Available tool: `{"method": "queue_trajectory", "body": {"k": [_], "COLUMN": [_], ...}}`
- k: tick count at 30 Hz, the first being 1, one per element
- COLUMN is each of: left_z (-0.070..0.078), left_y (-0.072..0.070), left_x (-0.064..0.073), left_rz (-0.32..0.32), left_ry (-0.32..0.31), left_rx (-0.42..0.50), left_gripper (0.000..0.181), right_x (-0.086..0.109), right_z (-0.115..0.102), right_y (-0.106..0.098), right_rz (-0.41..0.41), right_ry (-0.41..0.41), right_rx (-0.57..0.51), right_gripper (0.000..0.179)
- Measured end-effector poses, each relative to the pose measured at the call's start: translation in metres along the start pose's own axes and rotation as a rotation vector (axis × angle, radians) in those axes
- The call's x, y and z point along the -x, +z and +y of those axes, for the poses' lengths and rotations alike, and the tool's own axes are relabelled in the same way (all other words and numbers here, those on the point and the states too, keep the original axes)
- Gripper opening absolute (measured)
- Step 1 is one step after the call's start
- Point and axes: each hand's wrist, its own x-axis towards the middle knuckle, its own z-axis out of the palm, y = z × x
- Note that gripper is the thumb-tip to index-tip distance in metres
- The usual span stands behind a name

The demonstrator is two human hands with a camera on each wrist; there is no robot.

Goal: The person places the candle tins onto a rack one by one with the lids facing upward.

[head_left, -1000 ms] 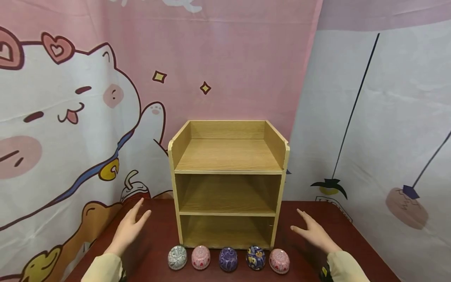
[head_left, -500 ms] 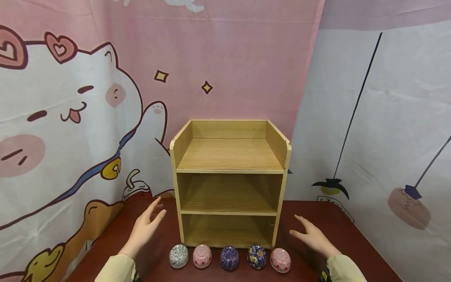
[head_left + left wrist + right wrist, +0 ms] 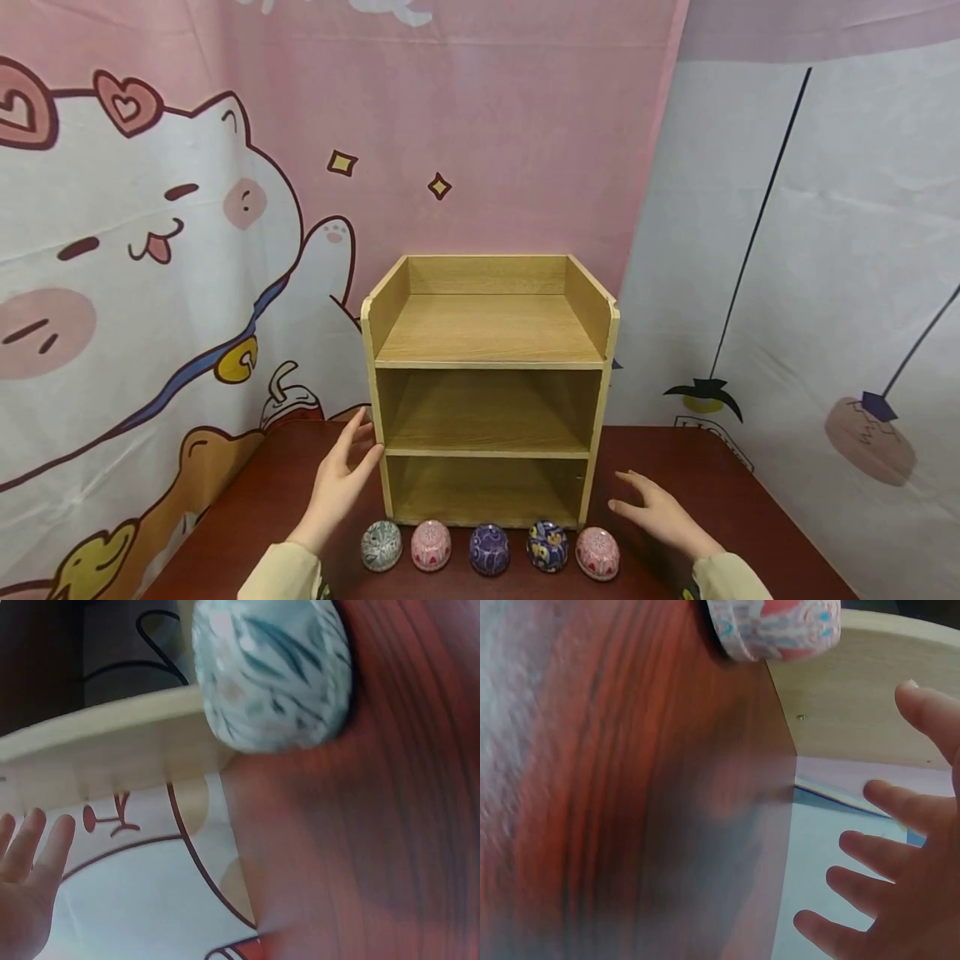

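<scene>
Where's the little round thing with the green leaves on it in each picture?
Head: the leafy round thing is near the bottom, left of middle, the leftmost of five.
Left wrist: at the top, right of middle, cut off by the top edge.
Right wrist: not in it; the round thing there is a pink one.
Shared landmark: the wooden shelf, partly seen in both wrist views.

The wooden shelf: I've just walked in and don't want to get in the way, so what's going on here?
A person has both hands, holding nothing, on either side of a pale wooden, three-level shelf unit. The left hand is close by its left side; whether it touches is hard to tell. The right hand is to the right of it. Five small, glossy, rounded patterned objects sit in a row before it on a dark red, wood-grain table.
</scene>
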Motion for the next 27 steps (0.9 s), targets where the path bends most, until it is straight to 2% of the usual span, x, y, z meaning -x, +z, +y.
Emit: {"method": "queue_trajectory", "body": {"k": [6,14,21,27], "left_z": [0.005,0.011,0.011,0.009], "left_y": [0.013,0.020,0.022,0.024], "left_x": [-0.001,-0.001,-0.003,-0.001], "left_rz": [0.042,0.077,0.086,0.108], "left_ry": [0.060,0.099,0.105,0.128], "left_rx": [0.035,-0.012,-0.042,-0.091], "left_gripper": [0.076,0.087,0.088,0.087], "right_x": [0.007,0.019,0.026,0.028], "right_z": [-0.003,-0.014,-0.019,-0.016], "right_y": [0.005,0.010,0.017,0.024], "right_rz": [-0.034,-0.077,-0.116,-0.191], "right_ry": [0.000,-0.010,-0.048,-0.074], "right_rx": [-0.033,-0.134,-0.179,-0.217], "right_gripper": [0.052,0.046,0.046,0.051]}}
